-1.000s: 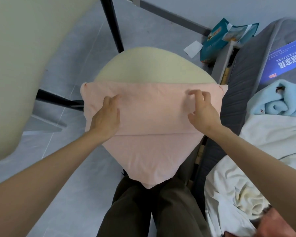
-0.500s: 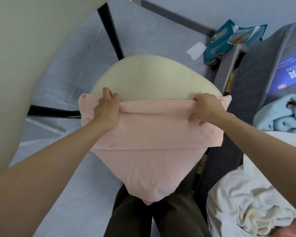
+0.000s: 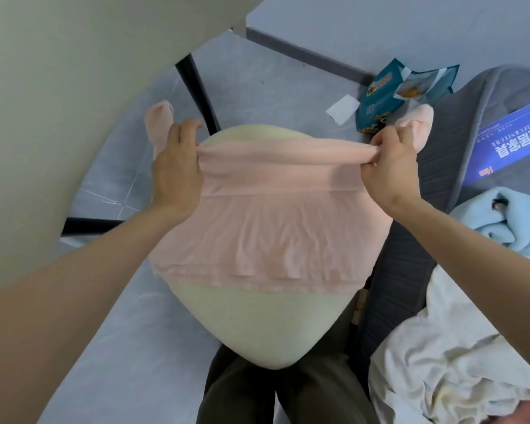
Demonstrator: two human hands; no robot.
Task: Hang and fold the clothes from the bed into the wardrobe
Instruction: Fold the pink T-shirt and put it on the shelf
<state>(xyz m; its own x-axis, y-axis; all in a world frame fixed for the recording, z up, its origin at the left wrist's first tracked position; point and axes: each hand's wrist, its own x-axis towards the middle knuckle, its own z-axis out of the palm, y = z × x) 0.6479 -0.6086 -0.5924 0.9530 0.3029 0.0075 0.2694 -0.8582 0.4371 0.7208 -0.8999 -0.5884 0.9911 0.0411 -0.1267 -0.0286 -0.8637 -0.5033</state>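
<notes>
The pink garment (image 3: 266, 228) is spread over a cream rounded pad (image 3: 257, 325), with its long axis running 9 to 3 o'clock. Its bunched upper edge is pinched at both ends, by the left hand (image 3: 178, 166) and the right hand (image 3: 389, 166), the fingers (image 3: 380, 142) curled round cloth. The thin, creased body of the garment lies toward 6 o'clock, and neither hand is nearer to it.

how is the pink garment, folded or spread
Partly folded: pink garment lies layered on the cream stool, far edge bunched in the left hand and right hand.

Head-worn wide-angle camera looks steeply down, close above the lap (image 3: 251, 393).
</notes>
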